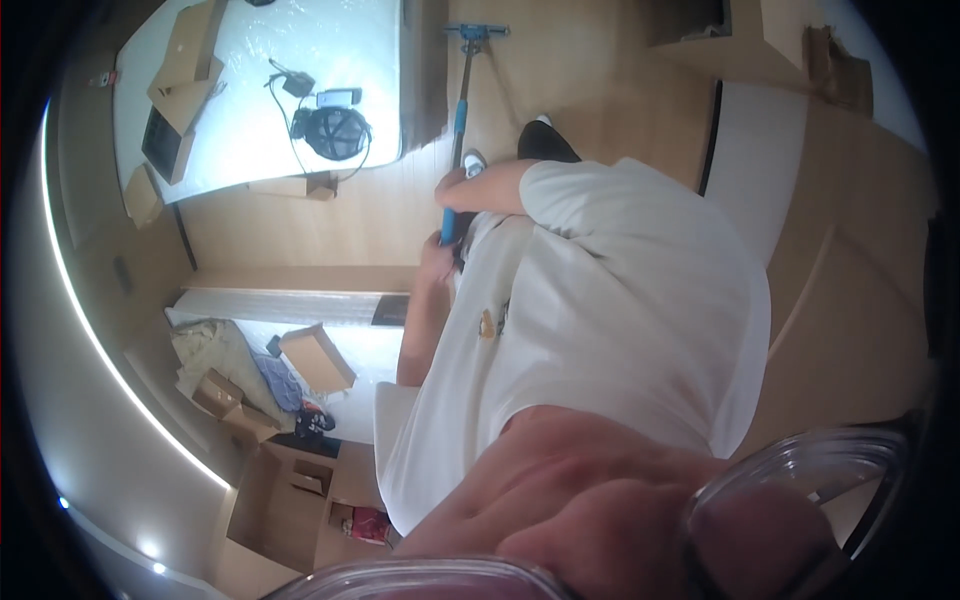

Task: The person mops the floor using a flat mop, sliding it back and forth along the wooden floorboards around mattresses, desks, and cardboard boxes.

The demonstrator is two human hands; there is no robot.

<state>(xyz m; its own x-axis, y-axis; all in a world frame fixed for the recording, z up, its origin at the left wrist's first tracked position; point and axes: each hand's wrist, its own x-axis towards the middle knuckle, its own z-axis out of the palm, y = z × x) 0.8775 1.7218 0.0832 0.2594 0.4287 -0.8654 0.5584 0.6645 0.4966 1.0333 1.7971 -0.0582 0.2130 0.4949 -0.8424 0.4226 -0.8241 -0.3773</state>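
Observation:
A long-handled mop [466, 90] with blue sleeves on its pole runs up from my body across the wood-coloured floor. Its narrow, blue-grey crossbar head [478, 32] rests at the top of the view. Wrapped round the blue part of the pole is my right hand [452, 188]. Closer to my white shirt, my left hand [436, 260] closes on the blue top end; its fingers are partly hidden. One of my shoes [475, 160] shows beside the pole.
Left of the mop stands a plastic-covered mattress [250, 60] carrying a dark mesh cap [338, 132], cables and cardboard. Lower left, another pale surface holds an opened carton [318, 358] and crumpled cloth [225, 360]. A wooden cabinet [785, 45] stands upper right.

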